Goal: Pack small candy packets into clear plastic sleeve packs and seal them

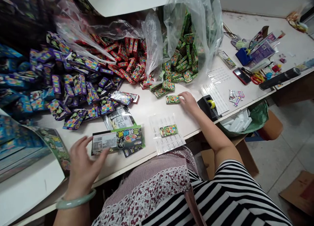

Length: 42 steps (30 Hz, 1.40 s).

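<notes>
My left hand point(82, 165), with a pale green bangle on the wrist, rests its fingers on the left end of a flat green printed package point(122, 141) near the table's front edge. My right hand point(188, 102) reaches forward and touches a small green box point(172, 99) lying on the white table point(144, 108). Another small green box point(168, 130) lies on a clear sticker sheet point(169, 142) in front of me.
Piles of small boxes fill the back: blue and purple point(61, 85) at left, red point(125, 61) in the middle, green point(183, 64) in a clear plastic bag. A black tape dispenser point(208, 106), a phone point(241, 75), scissors point(257, 78) and clutter lie at right.
</notes>
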Tool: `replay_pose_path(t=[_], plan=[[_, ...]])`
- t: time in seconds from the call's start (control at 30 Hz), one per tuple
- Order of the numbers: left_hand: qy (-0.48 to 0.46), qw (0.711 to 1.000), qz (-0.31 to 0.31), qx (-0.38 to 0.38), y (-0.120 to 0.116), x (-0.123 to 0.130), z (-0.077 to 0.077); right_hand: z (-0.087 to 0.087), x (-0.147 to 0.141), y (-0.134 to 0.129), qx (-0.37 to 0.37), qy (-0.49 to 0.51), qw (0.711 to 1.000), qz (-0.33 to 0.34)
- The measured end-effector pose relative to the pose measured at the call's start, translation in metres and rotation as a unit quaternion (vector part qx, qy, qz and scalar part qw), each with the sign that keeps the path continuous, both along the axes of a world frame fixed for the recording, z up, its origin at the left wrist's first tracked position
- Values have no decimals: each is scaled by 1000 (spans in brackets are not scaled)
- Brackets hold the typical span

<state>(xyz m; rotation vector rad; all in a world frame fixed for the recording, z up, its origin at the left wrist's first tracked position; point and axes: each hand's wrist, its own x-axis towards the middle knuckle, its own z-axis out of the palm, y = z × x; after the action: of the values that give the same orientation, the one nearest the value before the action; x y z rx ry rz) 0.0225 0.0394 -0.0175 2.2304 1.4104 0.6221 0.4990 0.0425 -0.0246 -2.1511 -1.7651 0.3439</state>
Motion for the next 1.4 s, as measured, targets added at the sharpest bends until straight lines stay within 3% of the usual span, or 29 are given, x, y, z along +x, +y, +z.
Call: replay_pose_path(t=[0.13, 0.23, 0.4, 0.5, 0.57, 0.63, 0.7, 0.8, 0.9, 1.13, 1.4], plan=[[134, 983, -123, -40, 14, 28, -4, 13, -39, 18, -72, -50, 990, -112], [183, 969, -149, -70, 23, 40, -11, 11, -62, 28, -83, -61, 987, -121], [135, 982, -130, -25, 24, 34, 0, -4, -52, 27, -74, -49, 996, -20], [76, 991, -108, -17, 22, 29, 14, -6, -37, 20, -69, -30, 997, -26], [34, 995, -97, -13, 22, 27, 21, 3, -36, 15, -17, -14, 999, -25], [10, 996, -91, 2, 22, 27, 24, 23, -46, 5, 67, 19, 997, 22], [10, 995, -94, 18, 22, 28, 24, 52, -67, -6, 124, 74, 978, 150], [28, 994, -106, 29, 20, 34, 23, 89, -107, -16, 108, 118, 912, 377], [35, 992, -113, 32, 17, 38, 23, 100, -137, -15, 67, 104, 863, 490], [9, 994, -103, 33, 10, 24, 25, 81, -133, -9, 16, 45, 878, 476], [36, 988, -152, 18, 9, 30, 21, 88, -132, -3, 1, -21, 865, 501]])
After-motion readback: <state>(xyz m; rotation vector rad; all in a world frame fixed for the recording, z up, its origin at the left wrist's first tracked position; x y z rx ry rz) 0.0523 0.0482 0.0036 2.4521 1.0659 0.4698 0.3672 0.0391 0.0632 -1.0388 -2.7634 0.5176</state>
